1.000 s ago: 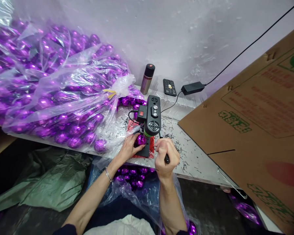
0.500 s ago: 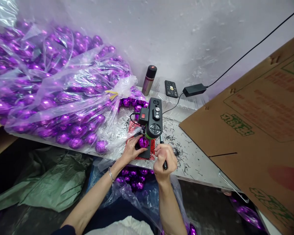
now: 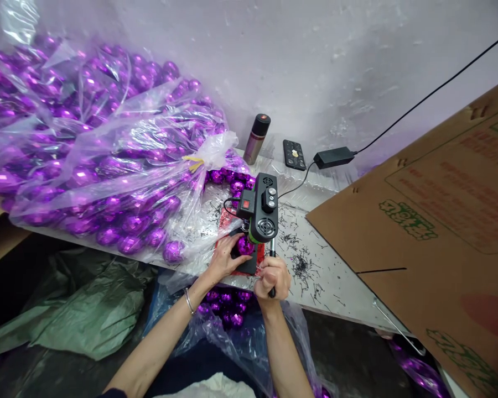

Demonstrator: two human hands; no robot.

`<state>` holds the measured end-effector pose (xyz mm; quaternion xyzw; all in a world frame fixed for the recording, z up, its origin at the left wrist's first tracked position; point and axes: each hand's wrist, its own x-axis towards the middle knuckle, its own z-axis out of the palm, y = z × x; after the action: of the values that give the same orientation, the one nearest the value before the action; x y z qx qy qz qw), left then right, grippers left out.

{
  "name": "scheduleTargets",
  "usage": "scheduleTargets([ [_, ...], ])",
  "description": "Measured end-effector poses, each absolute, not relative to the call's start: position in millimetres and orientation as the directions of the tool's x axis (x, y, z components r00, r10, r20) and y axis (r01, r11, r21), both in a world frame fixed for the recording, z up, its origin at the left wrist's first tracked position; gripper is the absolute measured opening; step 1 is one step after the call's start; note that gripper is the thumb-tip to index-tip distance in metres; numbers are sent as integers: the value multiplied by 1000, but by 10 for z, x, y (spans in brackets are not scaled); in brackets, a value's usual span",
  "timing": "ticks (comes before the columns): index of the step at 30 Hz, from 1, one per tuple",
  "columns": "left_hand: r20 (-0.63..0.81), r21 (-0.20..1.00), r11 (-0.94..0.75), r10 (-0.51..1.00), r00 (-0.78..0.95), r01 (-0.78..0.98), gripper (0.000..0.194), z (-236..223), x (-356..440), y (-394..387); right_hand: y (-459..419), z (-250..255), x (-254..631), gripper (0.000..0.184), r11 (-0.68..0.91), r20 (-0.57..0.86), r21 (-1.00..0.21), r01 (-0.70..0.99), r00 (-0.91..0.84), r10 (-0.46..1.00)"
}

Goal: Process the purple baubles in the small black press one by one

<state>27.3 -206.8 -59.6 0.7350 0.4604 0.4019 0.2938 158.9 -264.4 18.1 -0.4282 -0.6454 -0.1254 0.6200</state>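
A small black bench press machine [image 3: 260, 209] stands on the white table [image 3: 332, 276], over a red mat. My left hand [image 3: 224, 257] holds a shiny purple ball [image 3: 244, 245] on the machine's base, fingers curled around it. My right hand [image 3: 273, 276] is closed in a fist on the machine's black lever handle [image 3: 271, 255], low at the table's front edge. A silver bracelet sits on my left wrist.
Big clear plastic bags of purple balls [image 3: 87, 149] fill the table's left. A bag of purple balls [image 3: 228, 309] hangs below the table edge. A thermos [image 3: 257, 138], a remote [image 3: 294, 154] and a power adapter [image 3: 334, 157] stand by the wall. A large cardboard box [image 3: 440, 232] lies right. Black shavings litter the table.
My right hand has pulled the lever handle down and toward me. My left hand stays on the purple ball under the machine. The view has shifted slightly.
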Motion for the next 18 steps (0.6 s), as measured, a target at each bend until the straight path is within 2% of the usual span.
scheduleTargets([
  [8, 342, 799, -429, 900, 269, 422, 63, -593, 265, -2058, -2631, 146, 1578, 34, 607, 906, -379, 699, 146, 397],
  [14, 359, 788, -444, 894, 268, 427, 61, -582, 274, -2048, -2616, 47, 1559, 36, 608, 888, -436, 663, 208, 409],
  [18, 344, 805, -425, 903, 258, 415, 61, -588, 285, -2052, -2623, -21, 1580, 37, 612, 893, -412, 675, 166, 419],
])
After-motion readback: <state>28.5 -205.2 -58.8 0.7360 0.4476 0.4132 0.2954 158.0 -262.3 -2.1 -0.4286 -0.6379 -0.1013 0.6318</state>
